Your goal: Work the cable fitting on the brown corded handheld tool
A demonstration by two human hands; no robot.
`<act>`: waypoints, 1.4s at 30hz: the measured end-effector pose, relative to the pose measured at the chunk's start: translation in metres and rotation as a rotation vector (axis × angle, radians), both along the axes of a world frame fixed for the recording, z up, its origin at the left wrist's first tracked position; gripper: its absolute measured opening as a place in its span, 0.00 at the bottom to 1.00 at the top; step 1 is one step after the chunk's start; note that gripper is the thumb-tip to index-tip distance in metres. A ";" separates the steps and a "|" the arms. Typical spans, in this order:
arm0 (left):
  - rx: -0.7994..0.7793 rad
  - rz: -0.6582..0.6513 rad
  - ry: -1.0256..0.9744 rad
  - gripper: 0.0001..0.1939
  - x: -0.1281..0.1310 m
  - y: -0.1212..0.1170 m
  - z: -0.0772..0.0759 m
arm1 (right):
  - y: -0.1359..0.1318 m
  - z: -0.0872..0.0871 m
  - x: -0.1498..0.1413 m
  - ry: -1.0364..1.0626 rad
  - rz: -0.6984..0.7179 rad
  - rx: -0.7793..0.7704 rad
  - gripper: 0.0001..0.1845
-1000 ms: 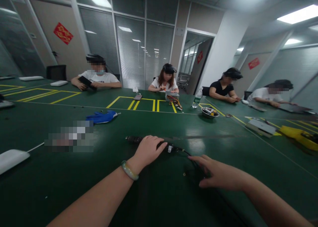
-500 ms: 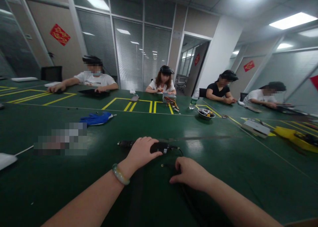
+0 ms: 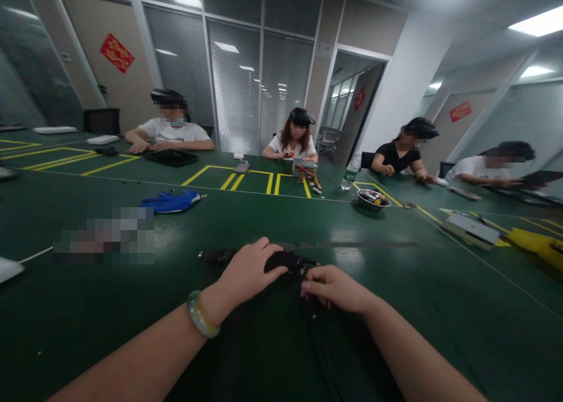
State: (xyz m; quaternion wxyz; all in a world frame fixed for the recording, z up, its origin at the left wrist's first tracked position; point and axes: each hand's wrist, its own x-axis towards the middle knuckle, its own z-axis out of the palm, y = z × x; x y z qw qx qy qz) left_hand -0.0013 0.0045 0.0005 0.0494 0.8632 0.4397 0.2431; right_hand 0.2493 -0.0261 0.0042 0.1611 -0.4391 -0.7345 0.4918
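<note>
My left hand [image 3: 253,267] is wrapped over a black electric screwdriver [image 3: 215,256], which lies sideways on the green table [image 3: 167,302]. Its metal tip points left, and a short black lead [image 3: 308,262] comes out of its right end. Part of the body is hidden under my palm. Close to that right end, my right hand [image 3: 334,287] pinches a black cable [image 3: 319,343] between thumb and fingers. The cable runs down toward the table's near side. A small metallic end shows just above my right fingertips, next to the short lead.
Left of the screwdriver lie a blue glove [image 3: 171,201] and a blurred-out item. Farther back stand a metal bowl [image 3: 373,199] of small parts, a water bottle [image 3: 350,172] and a grey box with coloured wires [image 3: 305,168]. Several people sit across the table.
My right hand has closed on the cable and brought its end up to the screwdriver's right end. The left hand stays on the screwdriver. The camera view has shifted slightly.
</note>
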 end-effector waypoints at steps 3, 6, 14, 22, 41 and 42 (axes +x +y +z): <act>0.000 -0.040 -0.028 0.19 0.002 -0.001 -0.001 | 0.005 -0.008 0.004 0.122 0.002 -0.098 0.21; -0.013 -0.014 -0.029 0.21 0.004 -0.004 -0.002 | 0.006 -0.012 0.000 0.120 -0.009 -0.077 0.19; -0.020 -0.034 0.040 0.26 0.005 -0.007 0.001 | -0.008 0.008 0.000 0.077 -0.111 0.005 0.14; -0.082 -0.056 0.076 0.20 -0.001 -0.003 0.000 | 0.001 0.000 0.023 0.102 -0.397 0.135 0.18; -0.011 -0.209 0.085 0.24 -0.021 0.016 0.002 | -0.011 0.002 0.001 0.102 -0.282 0.079 0.10; 0.004 -0.212 0.099 0.25 -0.019 0.018 0.000 | -0.010 0.000 0.001 0.082 -0.280 0.090 0.10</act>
